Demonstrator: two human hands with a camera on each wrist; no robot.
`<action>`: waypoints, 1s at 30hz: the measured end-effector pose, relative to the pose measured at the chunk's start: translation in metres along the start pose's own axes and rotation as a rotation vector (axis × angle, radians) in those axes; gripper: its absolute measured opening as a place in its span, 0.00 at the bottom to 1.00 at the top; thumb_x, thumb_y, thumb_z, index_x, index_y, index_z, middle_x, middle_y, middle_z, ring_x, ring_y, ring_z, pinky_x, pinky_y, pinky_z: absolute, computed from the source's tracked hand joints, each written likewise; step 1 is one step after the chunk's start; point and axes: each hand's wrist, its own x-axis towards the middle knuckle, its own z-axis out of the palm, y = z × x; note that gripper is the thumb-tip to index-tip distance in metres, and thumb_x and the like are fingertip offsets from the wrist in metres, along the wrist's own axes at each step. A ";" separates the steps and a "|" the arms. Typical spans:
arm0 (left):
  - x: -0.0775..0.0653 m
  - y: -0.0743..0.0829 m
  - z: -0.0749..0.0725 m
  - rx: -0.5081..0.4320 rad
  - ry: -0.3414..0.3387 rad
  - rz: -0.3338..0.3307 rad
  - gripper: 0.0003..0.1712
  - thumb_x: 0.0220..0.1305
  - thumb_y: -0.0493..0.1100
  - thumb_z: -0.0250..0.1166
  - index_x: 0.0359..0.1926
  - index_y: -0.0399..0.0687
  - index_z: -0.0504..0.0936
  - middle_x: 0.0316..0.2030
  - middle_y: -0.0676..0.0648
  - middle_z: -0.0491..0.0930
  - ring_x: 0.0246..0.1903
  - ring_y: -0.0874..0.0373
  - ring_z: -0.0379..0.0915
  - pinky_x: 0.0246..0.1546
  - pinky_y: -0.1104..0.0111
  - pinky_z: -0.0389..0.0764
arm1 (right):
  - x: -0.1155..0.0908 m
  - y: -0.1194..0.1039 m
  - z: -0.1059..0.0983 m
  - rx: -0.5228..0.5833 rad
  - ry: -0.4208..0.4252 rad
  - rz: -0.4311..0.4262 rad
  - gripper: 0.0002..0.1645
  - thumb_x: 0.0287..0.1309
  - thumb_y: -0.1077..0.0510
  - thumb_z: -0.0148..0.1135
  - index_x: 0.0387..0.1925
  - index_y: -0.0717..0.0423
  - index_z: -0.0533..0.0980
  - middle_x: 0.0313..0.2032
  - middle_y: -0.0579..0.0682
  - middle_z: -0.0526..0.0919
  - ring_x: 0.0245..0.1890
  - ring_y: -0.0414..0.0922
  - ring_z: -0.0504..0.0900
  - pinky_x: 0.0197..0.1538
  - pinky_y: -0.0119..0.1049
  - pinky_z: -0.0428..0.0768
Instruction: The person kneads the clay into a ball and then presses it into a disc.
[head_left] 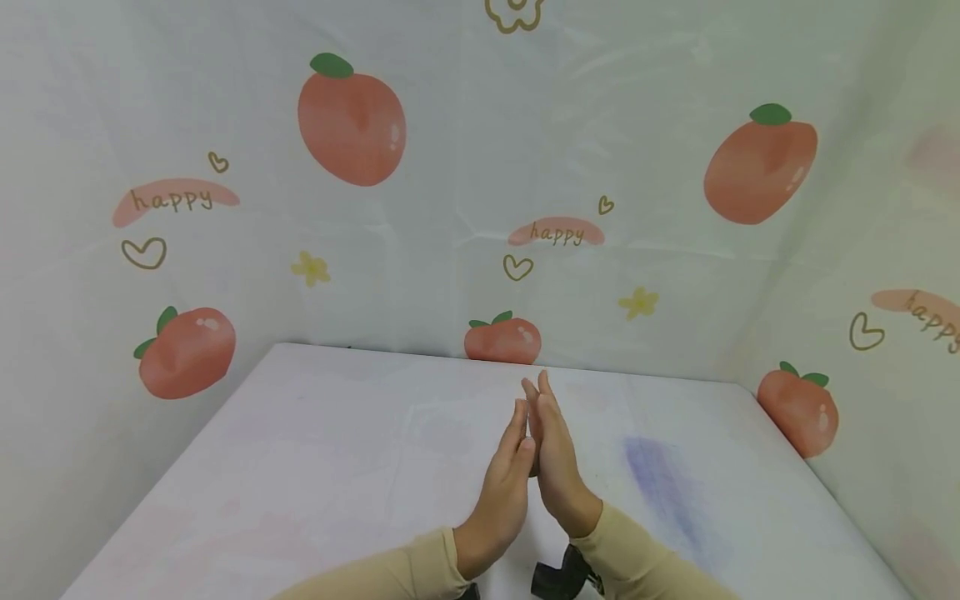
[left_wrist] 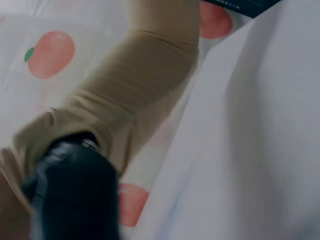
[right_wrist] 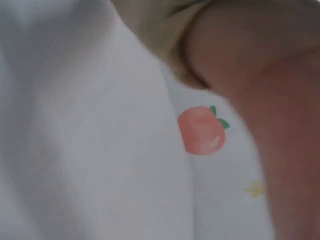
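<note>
In the head view my left hand (head_left: pixel 501 492) and right hand (head_left: pixel 557 454) are raised in front of me over the white table (head_left: pixel 360 467), palms facing each other. Their fingers are straight and point up and away, with the fingertips almost together and a narrow gap between the palms. Part of each palm is hidden by the hand itself. No object shows in either hand. The left wrist view takes in a beige sleeve (left_wrist: pixel 135 80) with a black device (left_wrist: pixel 75 195) strapped at its cuff. Blurred bare skin (right_wrist: pixel 280 115) fills the right side of the right wrist view.
A pale curtain (head_left: pixel 450 150) printed with red fruit, hearts and the word "happy" hangs behind and beside the table. A blue-violet smudge (head_left: pixel 667 487) marks the tabletop at right. Beneath the right wrist sits a black wrist camera (head_left: pixel 558 577).
</note>
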 end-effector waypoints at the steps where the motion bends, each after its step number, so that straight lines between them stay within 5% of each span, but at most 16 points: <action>1: 0.001 0.001 0.000 -0.009 0.011 0.000 0.32 0.79 0.47 0.36 0.76 0.44 0.39 0.77 0.51 0.38 0.75 0.56 0.29 0.73 0.51 0.36 | 0.000 0.003 0.001 0.009 0.011 0.013 0.38 0.76 0.41 0.28 0.77 0.51 0.33 0.76 0.53 0.43 0.76 0.49 0.39 0.76 0.50 0.39; 11: 0.021 0.008 -0.016 -0.074 0.159 -0.013 0.30 0.77 0.43 0.35 0.76 0.43 0.44 0.76 0.49 0.40 0.75 0.54 0.31 0.74 0.50 0.37 | -0.021 0.022 0.017 -0.099 -0.034 0.049 0.37 0.77 0.41 0.23 0.76 0.59 0.40 0.76 0.54 0.42 0.76 0.53 0.36 0.74 0.58 0.37; 17: 0.031 0.002 -0.026 -0.079 0.234 -0.026 0.31 0.75 0.41 0.34 0.76 0.43 0.45 0.77 0.50 0.42 0.76 0.53 0.34 0.74 0.50 0.37 | -0.036 0.017 0.024 -0.061 -0.128 0.029 0.36 0.78 0.45 0.24 0.76 0.60 0.34 0.76 0.60 0.40 0.75 0.54 0.32 0.73 0.60 0.35; 28: 0.022 -0.013 -0.023 -0.023 0.172 -0.067 0.30 0.77 0.48 0.32 0.77 0.53 0.44 0.77 0.53 0.39 0.76 0.53 0.29 0.73 0.46 0.34 | -0.042 0.002 0.023 -0.012 -0.138 0.007 0.37 0.77 0.45 0.22 0.75 0.60 0.29 0.76 0.53 0.24 0.73 0.50 0.22 0.71 0.60 0.29; 29: 0.021 -0.014 -0.022 -0.012 0.161 -0.065 0.30 0.77 0.48 0.32 0.77 0.52 0.44 0.77 0.52 0.39 0.76 0.53 0.29 0.73 0.46 0.34 | -0.041 0.001 0.022 -0.005 -0.127 0.001 0.37 0.77 0.45 0.22 0.75 0.59 0.29 0.76 0.54 0.27 0.74 0.50 0.25 0.72 0.59 0.29; 30: 0.019 -0.015 -0.021 -0.005 0.149 -0.057 0.31 0.77 0.48 0.32 0.77 0.50 0.44 0.77 0.51 0.39 0.76 0.52 0.29 0.73 0.46 0.33 | -0.040 0.001 0.021 -0.009 -0.106 0.000 0.37 0.77 0.44 0.21 0.75 0.58 0.30 0.75 0.60 0.41 0.74 0.50 0.37 0.72 0.57 0.33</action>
